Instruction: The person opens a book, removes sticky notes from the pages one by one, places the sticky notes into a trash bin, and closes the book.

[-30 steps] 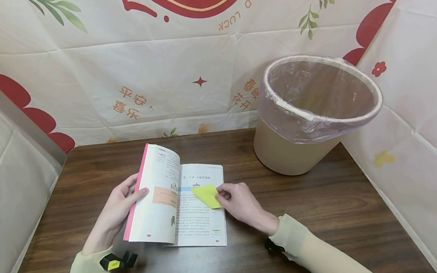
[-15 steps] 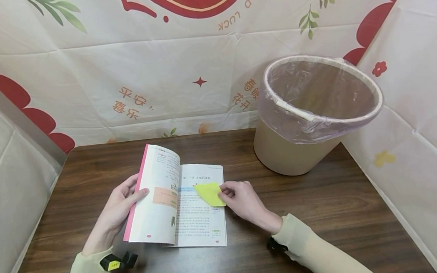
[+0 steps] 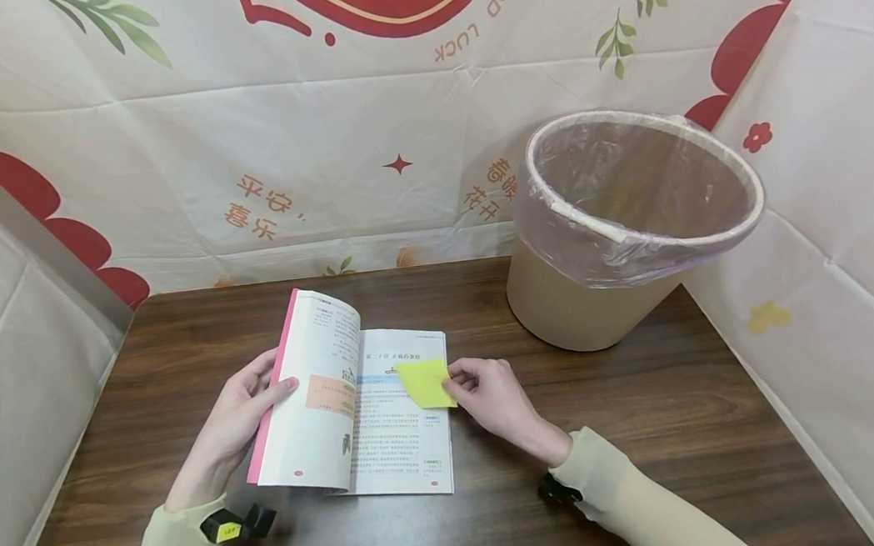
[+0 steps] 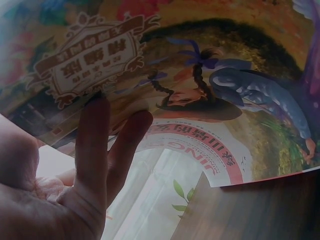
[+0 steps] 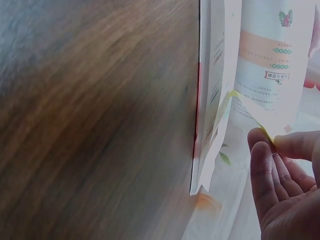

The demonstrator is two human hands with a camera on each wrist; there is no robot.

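Note:
An open book (image 3: 396, 442) with a pink cover edge lies on the table, its left half raised. My left hand (image 3: 238, 410) grips that half, thumb on the page and fingers behind the cover. The illustrated cover (image 4: 200, 100) fills much of the left wrist view, with fingertips against it. My right hand (image 3: 493, 399) pinches the edge of a yellow sticky note (image 3: 425, 384) between thumb and fingertips. In the right wrist view the note (image 5: 255, 115) rises from the right page at a slant, and its far end seems to touch the page.
A beige wastebasket (image 3: 574, 306) with a clear plastic liner stands at the table's back right. The brown wooden table (image 3: 640, 394) meets a printed cloth (image 3: 368, 127) hung behind it. More cloth hangs at both sides.
My right hand has moved slightly right and up, drawing the sticky note toward the right page's outer edge. The note's outer part now passes that edge. My left hand stays in place.

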